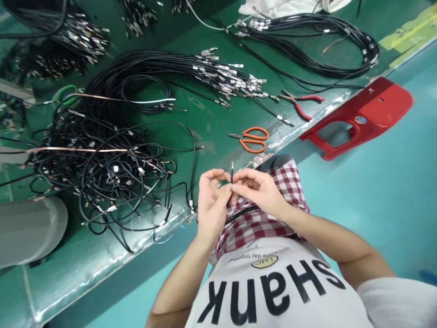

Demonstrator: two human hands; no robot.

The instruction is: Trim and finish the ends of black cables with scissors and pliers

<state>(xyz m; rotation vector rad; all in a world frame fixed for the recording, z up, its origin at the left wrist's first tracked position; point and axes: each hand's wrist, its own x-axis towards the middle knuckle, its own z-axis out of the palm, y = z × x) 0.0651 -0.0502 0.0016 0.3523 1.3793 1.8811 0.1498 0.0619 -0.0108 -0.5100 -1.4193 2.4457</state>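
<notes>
Just beyond my lap, at the table's front edge, a short black cable end [232, 175] points up with its silvery tip on top. My left hand [212, 198] pinches it from the left between thumb and fingers. From the other side, my right hand [261, 189] closes its fingertips on the same cable end. The rest of this cable is mostly hidden by my hands. On the table ahead lie orange-handled scissors [252, 139]. Farther right are red-handled pliers [300, 102], their handles spread.
A tangled heap of black cables [112, 159] covers the table's left part. Behind it stretches a cable bundle with metal ends [225, 77]. A coiled cable bundle [341, 59] lies at the back right. A red plastic stool [372, 114] stands beside the table edge; a grey-white container [30, 232] is at left.
</notes>
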